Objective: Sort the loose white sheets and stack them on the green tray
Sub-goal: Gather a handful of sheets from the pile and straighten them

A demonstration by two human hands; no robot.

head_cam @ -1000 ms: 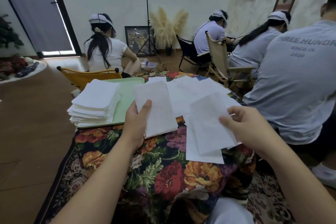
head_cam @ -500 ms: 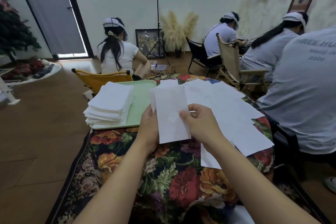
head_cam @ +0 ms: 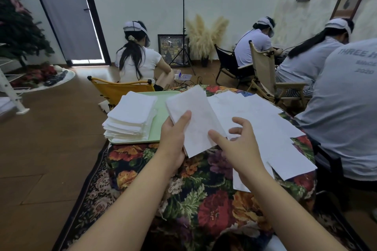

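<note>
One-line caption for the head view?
Left hand holds white sheets; open right hand alongside; stack on green tray.

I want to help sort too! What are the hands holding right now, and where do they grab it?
The left hand holds a white sheet by its lower left edge, thumb on top. The right hand is open beside it, gripping nothing.

White sheets (head_cam: 263, 128) loose on cloth; neat stack (head_cam: 130, 117) on green tray (head_cam: 161, 117)

Floral-clothed table (head_cam: 204, 206) under green tray (head_cam: 161, 120) and, seemingly overlapping, loose white sheets (head_cam: 265, 128)
</note>
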